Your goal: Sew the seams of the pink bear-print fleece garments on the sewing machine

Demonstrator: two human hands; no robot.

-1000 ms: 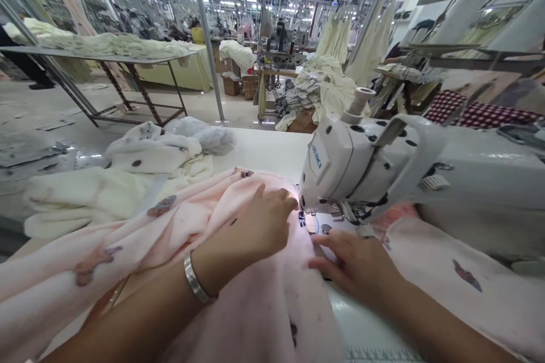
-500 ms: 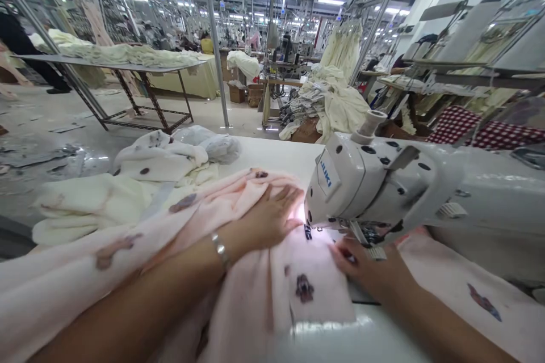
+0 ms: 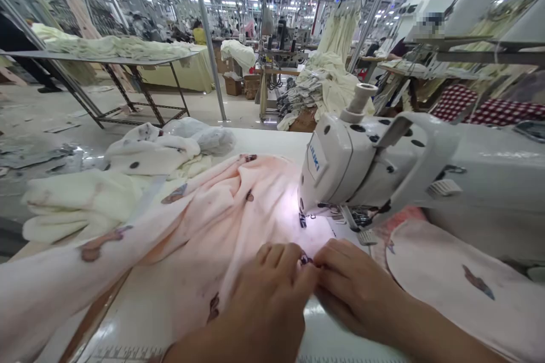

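We are pinching the edge of the pale pink fleece fabric with both hands: the left hand is gripping it from the left and the right hand from the right, so the fingertips are almost meeting. This is happening just on the near side of the presser foot of the JUKI sewing machine. In our judgement, we are arranging the edge here. To be doing it well, we should be matching it evenly, smoothing the folds on the left, and guiding lightly without pulling, because such soft cloth is probably stretching easily. We should also be leaving our fingers clear of the foot.

The fabric is lying across the white table, spreading from the foot towards the left and running in long, thick folds to the near left. It is looking soft and matt, and it is carrying scattered brown and grey-blue printed motifs. Something dark is showing between our fingertips. Whether the edge is folded there, we cannot tell, since the fingers are covering it.
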